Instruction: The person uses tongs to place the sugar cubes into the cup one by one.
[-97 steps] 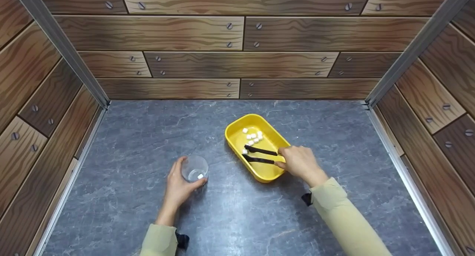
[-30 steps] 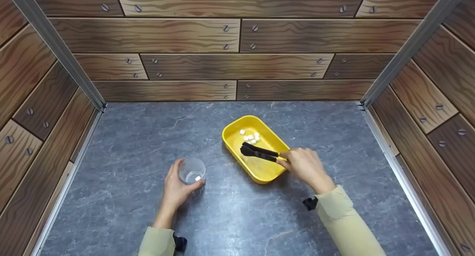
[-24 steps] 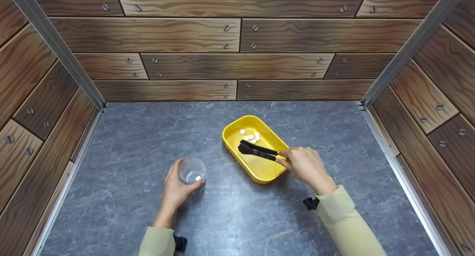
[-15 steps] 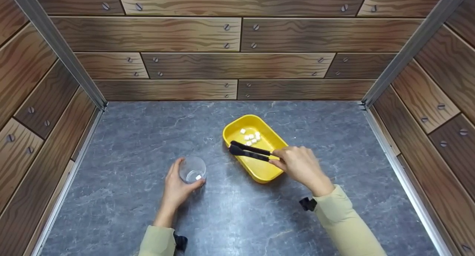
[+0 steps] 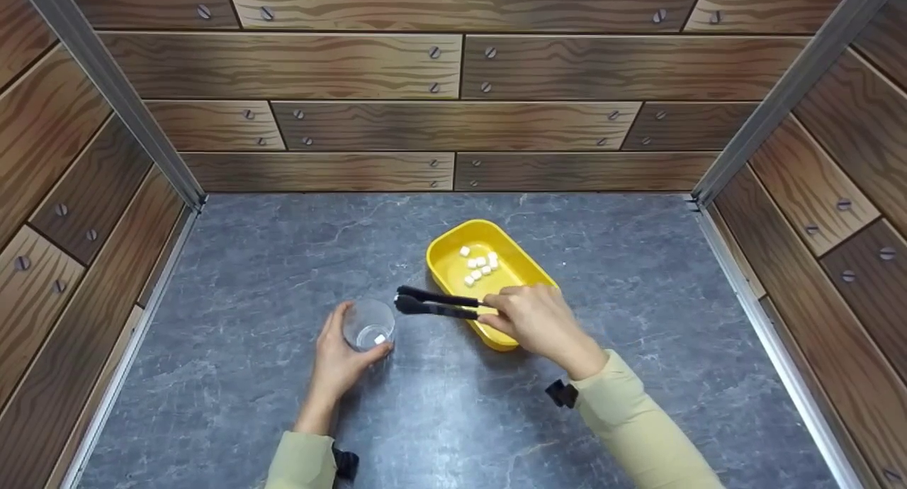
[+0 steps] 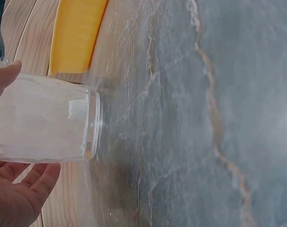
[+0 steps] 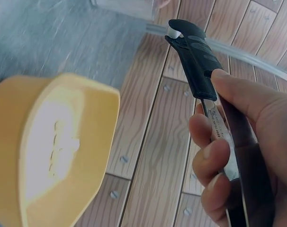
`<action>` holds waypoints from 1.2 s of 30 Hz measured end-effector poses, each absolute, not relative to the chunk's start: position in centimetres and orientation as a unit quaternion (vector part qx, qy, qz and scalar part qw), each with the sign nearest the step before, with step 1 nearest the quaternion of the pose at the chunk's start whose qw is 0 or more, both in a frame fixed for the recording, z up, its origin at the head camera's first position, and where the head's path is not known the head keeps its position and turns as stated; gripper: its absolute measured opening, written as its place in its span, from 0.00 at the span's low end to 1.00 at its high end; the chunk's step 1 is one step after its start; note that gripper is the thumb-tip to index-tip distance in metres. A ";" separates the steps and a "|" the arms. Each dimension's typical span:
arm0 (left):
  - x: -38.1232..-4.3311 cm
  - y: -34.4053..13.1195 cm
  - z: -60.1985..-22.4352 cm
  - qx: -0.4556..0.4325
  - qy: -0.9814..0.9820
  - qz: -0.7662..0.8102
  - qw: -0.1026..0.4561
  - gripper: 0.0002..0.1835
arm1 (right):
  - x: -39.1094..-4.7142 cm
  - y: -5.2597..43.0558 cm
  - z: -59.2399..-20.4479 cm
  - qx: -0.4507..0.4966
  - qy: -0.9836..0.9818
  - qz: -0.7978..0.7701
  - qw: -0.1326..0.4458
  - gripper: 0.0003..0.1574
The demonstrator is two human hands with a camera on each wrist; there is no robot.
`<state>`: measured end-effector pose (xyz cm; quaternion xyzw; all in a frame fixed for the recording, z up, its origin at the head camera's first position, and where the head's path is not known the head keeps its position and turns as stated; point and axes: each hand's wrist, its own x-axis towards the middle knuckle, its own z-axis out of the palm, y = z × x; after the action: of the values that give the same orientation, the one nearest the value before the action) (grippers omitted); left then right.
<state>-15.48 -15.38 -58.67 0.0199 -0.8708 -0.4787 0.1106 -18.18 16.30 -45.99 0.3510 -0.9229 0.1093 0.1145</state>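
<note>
My left hand (image 5: 337, 358) grips a clear cup (image 5: 365, 312) on the table, thumb on the near side and fingers on the far side. One small white cube (image 5: 380, 339) lies at the cup's bottom. With my right hand (image 5: 540, 327) I hold black-tipped tongs (image 5: 441, 306), squeezed nearly together, just right of the cup's rim. In the right wrist view a white cube (image 7: 173, 32) is pinched between the tong tips. Several more white cubes (image 5: 482, 261) lie in the yellow tray (image 5: 521, 266), which my right hand partly covers.
The grey marbled tabletop (image 5: 283, 255) carries the cup and tray. Wood-patterned panels (image 5: 368, 124) enclose the back and both sides, with metal posts (image 5: 120, 99) at the corners.
In the tray the tongs closed on a cube; my right hand then carried them left, over the tray's rim to beside the cup. My left hand and the cup have stayed in place.
</note>
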 end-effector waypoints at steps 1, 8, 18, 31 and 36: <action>-15.5 -15.4 -58.7 0.019 -0.870 -0.480 0.112 0.52 | -18.1 16.0 -46.0 0.353 -0.922 0.109 0.112 0.15; -15.6 -15.4 -58.9 0.015 -0.867 -0.482 0.126 0.52 | -17.8 14.2 -46.4 0.370 -0.917 0.107 0.107 0.14; -15.5 -15.4 -58.9 0.015 -0.864 -0.488 0.120 0.51 | -17.9 13.5 -47.0 0.341 -0.925 0.124 0.114 0.16; -15.6 -15.4 -59.0 0.016 -0.864 -0.489 0.121 0.52 | -19.2 18.1 -47.2 0.241 -0.949 0.157 0.133 0.20; -15.6 -15.4 -58.9 0.017 -0.862 -0.493 0.121 0.51 | -19.8 19.7 -47.7 0.203 -0.960 0.154 0.117 0.16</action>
<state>-15.61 -15.39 -58.94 0.0166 -0.8617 -0.4925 0.1210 -19.76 19.72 -47.70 0.2030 -0.9600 0.1536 0.1170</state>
